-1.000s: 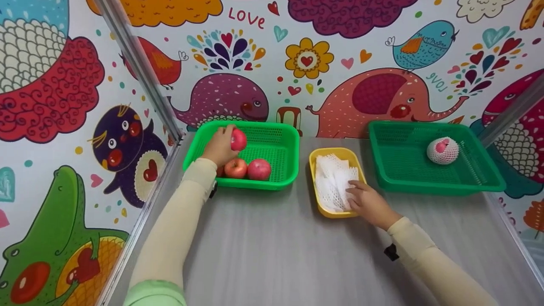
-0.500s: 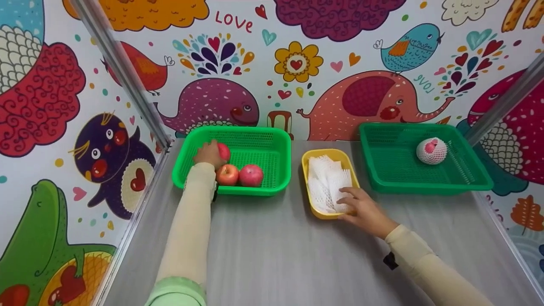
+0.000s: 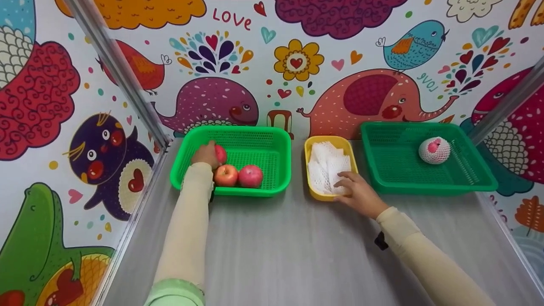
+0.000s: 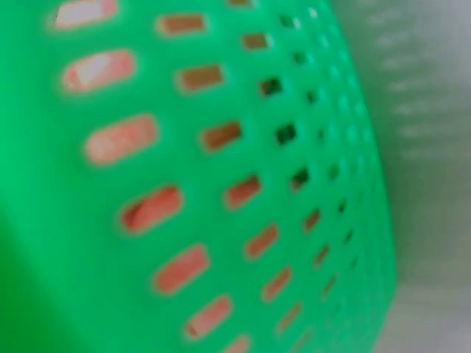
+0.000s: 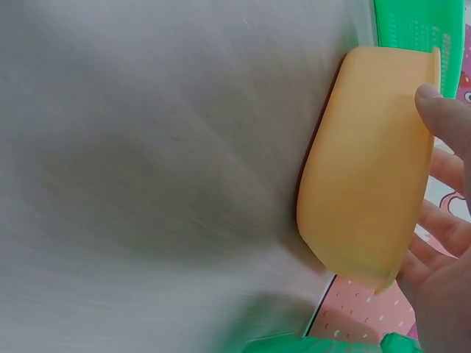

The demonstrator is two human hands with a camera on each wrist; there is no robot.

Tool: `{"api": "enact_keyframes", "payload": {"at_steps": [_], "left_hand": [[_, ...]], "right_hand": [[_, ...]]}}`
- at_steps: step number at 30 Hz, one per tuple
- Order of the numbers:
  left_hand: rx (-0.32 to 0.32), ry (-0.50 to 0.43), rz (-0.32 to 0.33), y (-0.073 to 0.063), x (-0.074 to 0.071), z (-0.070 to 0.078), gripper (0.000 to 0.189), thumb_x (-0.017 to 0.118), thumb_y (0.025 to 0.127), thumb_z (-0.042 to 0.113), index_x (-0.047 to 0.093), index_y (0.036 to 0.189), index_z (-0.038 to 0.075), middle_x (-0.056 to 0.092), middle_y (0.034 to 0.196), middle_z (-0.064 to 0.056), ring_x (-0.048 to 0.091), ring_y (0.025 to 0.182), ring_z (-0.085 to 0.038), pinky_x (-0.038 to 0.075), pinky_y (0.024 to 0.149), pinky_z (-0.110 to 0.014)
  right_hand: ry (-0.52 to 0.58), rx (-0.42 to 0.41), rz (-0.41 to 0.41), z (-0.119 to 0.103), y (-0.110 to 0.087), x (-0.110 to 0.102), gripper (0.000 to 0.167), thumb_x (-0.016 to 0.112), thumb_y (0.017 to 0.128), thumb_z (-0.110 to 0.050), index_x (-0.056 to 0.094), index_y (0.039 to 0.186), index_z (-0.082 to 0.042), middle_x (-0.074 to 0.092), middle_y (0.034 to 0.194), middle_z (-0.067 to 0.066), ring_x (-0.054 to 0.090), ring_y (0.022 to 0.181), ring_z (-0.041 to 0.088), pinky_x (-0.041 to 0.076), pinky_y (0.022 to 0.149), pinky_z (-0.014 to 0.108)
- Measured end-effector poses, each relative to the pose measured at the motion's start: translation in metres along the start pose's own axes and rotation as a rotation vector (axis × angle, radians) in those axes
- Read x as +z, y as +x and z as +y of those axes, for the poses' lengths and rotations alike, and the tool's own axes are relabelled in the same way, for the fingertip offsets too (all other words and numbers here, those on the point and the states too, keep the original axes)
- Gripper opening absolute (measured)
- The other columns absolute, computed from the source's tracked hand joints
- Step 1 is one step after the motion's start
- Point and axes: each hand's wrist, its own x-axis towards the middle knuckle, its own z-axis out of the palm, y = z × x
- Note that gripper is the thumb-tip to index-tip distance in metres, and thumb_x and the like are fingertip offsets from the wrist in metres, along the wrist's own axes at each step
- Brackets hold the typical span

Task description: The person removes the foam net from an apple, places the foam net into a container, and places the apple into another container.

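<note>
In the head view my left hand [image 3: 205, 154] is inside the bright green basket [image 3: 280, 187] and holds a red apple [image 3: 220, 154] near its left side. Two more apples, an orange-red one [image 3: 226, 175] and a pinkish red one [image 3: 250, 176], lie by the front wall. White foam nets [image 3: 327, 163] fill the small yellow basket [image 3: 324, 197]. Loosely bent, the fingers of my right hand [image 3: 361, 196] are over its front right corner. The right wrist view shows the thumb [image 5: 438, 110] at the rim of the yellow basket [image 5: 368, 169]. Only the basket's slotted wall [image 4: 221, 176] shows clearly in the left wrist view.
A darker green basket [image 3: 425, 187] stands at the right with a net-wrapped fruit [image 3: 434, 150] in it. All three baskets stand on the grey table [image 3: 272, 250] near the patterned back wall [image 3: 284, 42]. A second patterned wall [image 3: 38, 161] borders the left side.
My left hand has lowered the apple into the left part of the bright green basket. The yellow basket has slid away from me toward the back wall, with my right hand at it.
</note>
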Motion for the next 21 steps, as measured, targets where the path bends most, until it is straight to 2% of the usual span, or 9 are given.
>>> {"api": "enact_keyframes", "payload": {"at_steps": [5, 9, 11, 13, 16, 19, 21], "left_hand": [[0.083, 0.018, 0.029, 0.001, -0.001, -0.005, 0.083, 0.077, 0.089, 0.007, 0.037, 0.161, -0.006, 0.054, 0.147, -0.038, 0.053, 0.135, -0.056, 0.045, 0.111, -0.065], [0.118, 0.022, 0.025, -0.004, -0.006, -0.002, 0.082, 0.077, 0.09, 0.008, 0.038, 0.161, -0.005, 0.051, 0.148, -0.039, 0.051, 0.137, -0.056, 0.043, 0.113, -0.066], [0.12, 0.007, 0.019, -0.013, -0.014, 0.005, 0.082, 0.076, 0.093, 0.008, 0.036, 0.164, -0.004, 0.046, 0.152, -0.04, 0.047, 0.14, -0.056, 0.041, 0.115, -0.067], [0.156, -0.017, 0.072, -0.022, -0.018, 0.011, 0.076, 0.074, 0.096, 0.008, 0.039, 0.163, -0.004, 0.045, 0.151, -0.04, 0.048, 0.138, -0.057, 0.041, 0.113, -0.068], [0.259, -0.128, 0.213, -0.055, -0.02, 0.029, 0.061, 0.07, 0.102, 0.01, 0.047, 0.158, -0.002, 0.048, 0.149, -0.034, 0.049, 0.137, -0.052, 0.043, 0.112, -0.064], [0.412, -0.291, 0.368, -0.101, -0.013, 0.049, 0.047, 0.069, 0.106, 0.01, 0.058, 0.151, 0.001, 0.055, 0.146, -0.024, 0.053, 0.136, -0.042, 0.047, 0.112, -0.057], [0.51, -0.394, 0.424, -0.135, -0.003, 0.06, 0.043, 0.071, 0.105, 0.01, 0.062, 0.147, 0.004, 0.058, 0.144, -0.017, 0.055, 0.136, -0.035, 0.047, 0.113, -0.053]], "right_hand": [[0.009, 0.029, -0.021, 0.004, 0.015, -0.003, 0.038, 0.09, 0.093, -0.022, 0.076, 0.124, -0.006, 0.054, 0.15, 0.02, 0.049, 0.136, 0.043, 0.046, 0.114, 0.059], [0.014, 0.048, -0.037, 0.003, 0.018, -0.008, 0.041, 0.09, 0.094, -0.024, 0.074, 0.127, -0.005, 0.053, 0.151, 0.02, 0.047, 0.138, 0.043, 0.048, 0.112, 0.057], [0.015, 0.048, -0.031, 0.0, 0.014, -0.014, 0.041, 0.088, 0.095, -0.023, 0.074, 0.128, -0.005, 0.053, 0.151, 0.021, 0.047, 0.138, 0.043, 0.048, 0.112, 0.058], [0.006, 0.04, -0.014, -0.004, 0.007, -0.022, 0.039, 0.087, 0.096, -0.022, 0.074, 0.129, -0.005, 0.053, 0.152, 0.02, 0.046, 0.139, 0.042, 0.048, 0.112, 0.059], [-0.016, 0.015, 0.057, -0.01, -0.017, -0.043, 0.035, 0.085, 0.097, -0.015, 0.074, 0.129, -0.005, 0.054, 0.153, 0.02, 0.046, 0.14, 0.042, 0.046, 0.112, 0.063], [-0.036, -0.028, 0.162, -0.015, -0.049, -0.065, 0.034, 0.085, 0.096, -0.008, 0.075, 0.129, -0.007, 0.055, 0.152, 0.018, 0.047, 0.14, 0.041, 0.045, 0.111, 0.066], [-0.042, -0.05, 0.247, -0.016, -0.071, -0.079, 0.036, 0.085, 0.095, -0.005, 0.075, 0.129, -0.009, 0.056, 0.152, 0.015, 0.048, 0.14, 0.039, 0.046, 0.112, 0.063]]}}
